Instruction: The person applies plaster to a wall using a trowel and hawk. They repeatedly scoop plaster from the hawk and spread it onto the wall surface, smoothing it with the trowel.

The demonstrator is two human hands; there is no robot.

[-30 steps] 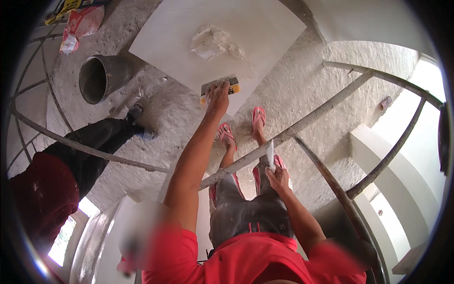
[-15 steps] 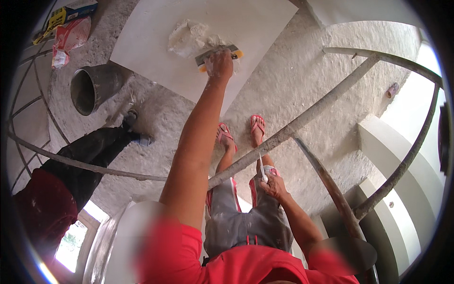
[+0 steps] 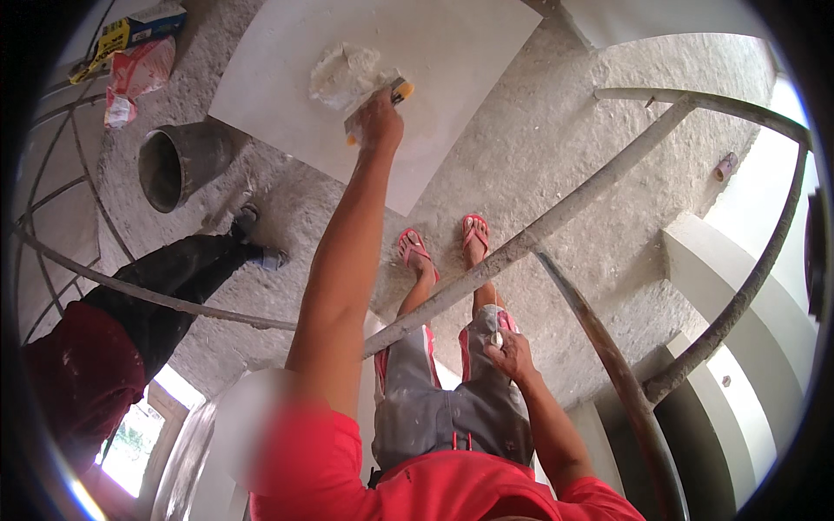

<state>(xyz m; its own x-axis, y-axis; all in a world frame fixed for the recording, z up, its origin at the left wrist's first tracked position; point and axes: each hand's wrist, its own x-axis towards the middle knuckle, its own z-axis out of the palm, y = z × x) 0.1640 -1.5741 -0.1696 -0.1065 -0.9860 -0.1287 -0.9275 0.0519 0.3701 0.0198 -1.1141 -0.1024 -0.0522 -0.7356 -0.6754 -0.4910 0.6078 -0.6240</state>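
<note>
nearest, at the lower centre of the frame, the right hand (image 3: 512, 354) has its grip closed on a thin, pale, narrow tool (image 3: 496, 339) seen almost edge-on; it is held up over the knee, probably to keep it off the trousers. a long, grey, rough-coated metal pipe (image 3: 565, 217) slants across the middle, passing under the left arm and hiding part of the legs, so the arm has to reach over it.

farther up, at upper centre, the left hand (image 3: 380, 122) has its grip wrapped round a wide scraper with a yellow-orange end (image 3: 400, 90), seemingly held along its back so the edge stays free. it sits just beside a lumpy off-white heap of paste (image 3: 341, 76) on a flat white rectangular board (image 3: 469, 78).

at left, another person's dark trousers (image 3: 169, 273) stand near a dark grey cylindrical bucket (image 3: 208, 154). beyond, at upper left, a crumpled red-and-white bag (image 3: 139, 69) lies beside a yellow-and-blue package (image 3: 130, 33).
</note>
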